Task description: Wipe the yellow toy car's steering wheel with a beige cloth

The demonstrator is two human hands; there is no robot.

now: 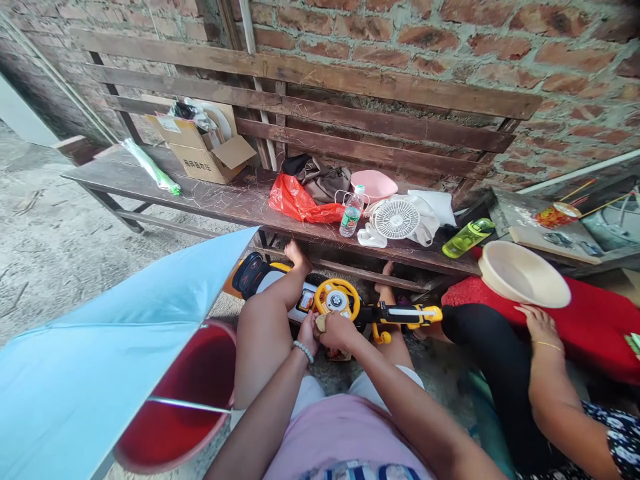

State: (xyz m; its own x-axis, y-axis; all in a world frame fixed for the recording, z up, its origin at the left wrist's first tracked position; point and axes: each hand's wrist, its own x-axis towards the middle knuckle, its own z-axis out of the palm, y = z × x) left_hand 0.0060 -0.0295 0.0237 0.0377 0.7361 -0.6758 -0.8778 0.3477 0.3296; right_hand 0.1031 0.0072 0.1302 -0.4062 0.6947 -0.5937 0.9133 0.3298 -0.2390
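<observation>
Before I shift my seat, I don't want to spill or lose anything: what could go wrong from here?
The water bottle stands near the front edge of the bench, so a bump might tip it off. The small tan item, held where the left hand and right hand meet beside the yellow steering wheel, could drop if the fingers slip.

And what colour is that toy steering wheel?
The steering wheel is yellow with a whitish middle, best seen in the head view.
</observation>
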